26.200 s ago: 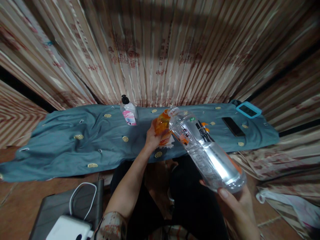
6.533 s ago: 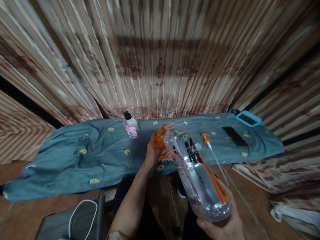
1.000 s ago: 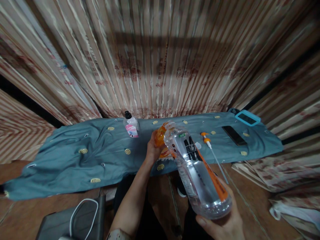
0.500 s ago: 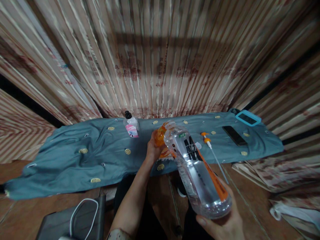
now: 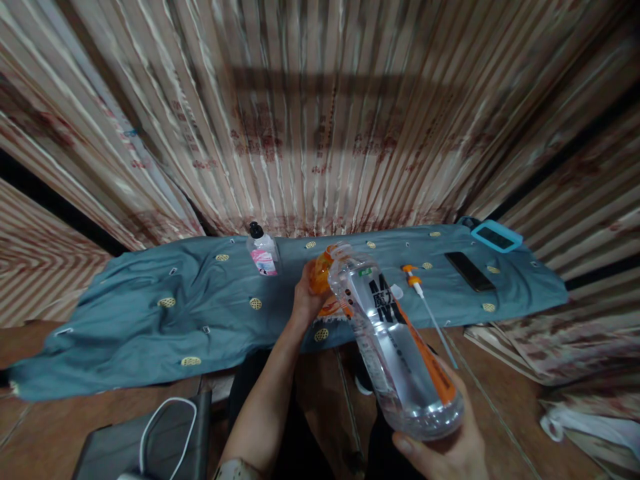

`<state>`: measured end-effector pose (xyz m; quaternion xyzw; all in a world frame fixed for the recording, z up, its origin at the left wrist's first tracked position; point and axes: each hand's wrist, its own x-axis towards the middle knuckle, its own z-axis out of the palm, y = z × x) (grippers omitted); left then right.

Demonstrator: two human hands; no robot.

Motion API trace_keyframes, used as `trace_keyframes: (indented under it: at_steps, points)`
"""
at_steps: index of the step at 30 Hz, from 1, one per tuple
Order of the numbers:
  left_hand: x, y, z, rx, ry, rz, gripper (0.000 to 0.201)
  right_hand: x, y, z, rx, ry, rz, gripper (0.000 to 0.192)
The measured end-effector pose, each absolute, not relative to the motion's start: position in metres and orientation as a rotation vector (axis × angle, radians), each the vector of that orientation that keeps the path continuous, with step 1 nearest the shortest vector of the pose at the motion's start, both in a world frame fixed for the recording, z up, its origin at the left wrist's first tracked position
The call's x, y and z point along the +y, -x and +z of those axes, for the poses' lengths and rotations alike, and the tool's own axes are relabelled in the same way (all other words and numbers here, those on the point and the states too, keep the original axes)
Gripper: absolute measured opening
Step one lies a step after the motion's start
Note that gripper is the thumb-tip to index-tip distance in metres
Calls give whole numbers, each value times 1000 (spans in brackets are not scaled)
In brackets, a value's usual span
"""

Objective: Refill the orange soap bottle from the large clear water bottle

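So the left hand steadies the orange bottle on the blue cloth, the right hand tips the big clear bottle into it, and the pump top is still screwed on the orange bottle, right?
Not quite. The head view shows the pump top lying loose on the blue cloth, right of the orange bottle. The rest holds: left hand steadies it, right hand tips the big clear bottle into it.

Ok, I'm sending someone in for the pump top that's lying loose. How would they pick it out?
Look at the blue cloth spread along the foot of the curtain. Right of the big clear bottle tilted in the right hand, the pump top lies flat on that cloth, left of the black phone. It alone has an orange head and a long thin tube.
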<state>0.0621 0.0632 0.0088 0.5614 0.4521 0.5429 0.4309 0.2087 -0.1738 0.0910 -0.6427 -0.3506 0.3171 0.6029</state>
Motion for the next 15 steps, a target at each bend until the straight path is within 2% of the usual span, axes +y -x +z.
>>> trace_keyframes:
  at_steps: [15]
  points:
    - [62,-63,14,1218,-1389,1289,83,-172,-207,95,-768,1491,774,100]
